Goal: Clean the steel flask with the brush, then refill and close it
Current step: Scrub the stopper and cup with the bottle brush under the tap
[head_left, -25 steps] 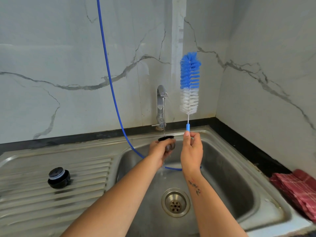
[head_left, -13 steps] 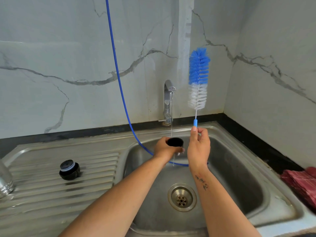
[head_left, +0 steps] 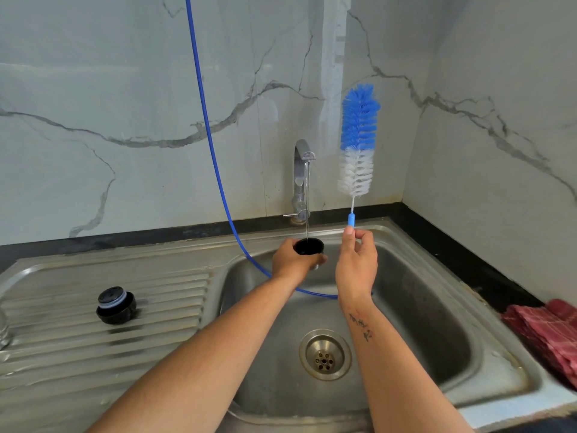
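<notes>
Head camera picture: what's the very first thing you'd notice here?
Probably the fluffy blue-and-white bottle brush, held upright by its thin handle in the right hand, just right of the steel tap. Next, the thin stream of water falling from the tap into the dark mouth of the steel flask, which the left hand grips over the sink. The round black flask lid sits on the ribbed draining board at left.
</notes>
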Tool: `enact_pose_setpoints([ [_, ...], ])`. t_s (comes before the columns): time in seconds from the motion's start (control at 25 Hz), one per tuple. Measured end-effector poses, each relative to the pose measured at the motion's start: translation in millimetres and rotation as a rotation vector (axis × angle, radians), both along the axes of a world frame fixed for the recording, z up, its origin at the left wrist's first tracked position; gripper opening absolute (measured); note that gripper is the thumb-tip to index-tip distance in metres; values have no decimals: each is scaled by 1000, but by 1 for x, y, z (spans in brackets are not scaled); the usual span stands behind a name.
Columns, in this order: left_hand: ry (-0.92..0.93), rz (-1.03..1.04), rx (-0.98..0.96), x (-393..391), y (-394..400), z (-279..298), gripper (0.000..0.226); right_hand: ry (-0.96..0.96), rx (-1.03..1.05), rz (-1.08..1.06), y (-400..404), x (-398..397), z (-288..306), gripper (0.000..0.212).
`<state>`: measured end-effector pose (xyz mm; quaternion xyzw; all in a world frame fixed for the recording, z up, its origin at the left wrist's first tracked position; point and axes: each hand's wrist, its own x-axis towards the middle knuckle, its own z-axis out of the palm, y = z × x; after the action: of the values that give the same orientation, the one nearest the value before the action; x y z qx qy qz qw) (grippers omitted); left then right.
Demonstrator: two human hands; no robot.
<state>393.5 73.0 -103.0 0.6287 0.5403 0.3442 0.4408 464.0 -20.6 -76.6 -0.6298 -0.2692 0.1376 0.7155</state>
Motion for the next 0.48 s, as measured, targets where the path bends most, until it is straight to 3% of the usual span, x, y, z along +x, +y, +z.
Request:
enact_pose_setpoints([
  [0.48,9,-7,-47,-1,0,-1,51,-3,-20,13,1,0,0,24],
])
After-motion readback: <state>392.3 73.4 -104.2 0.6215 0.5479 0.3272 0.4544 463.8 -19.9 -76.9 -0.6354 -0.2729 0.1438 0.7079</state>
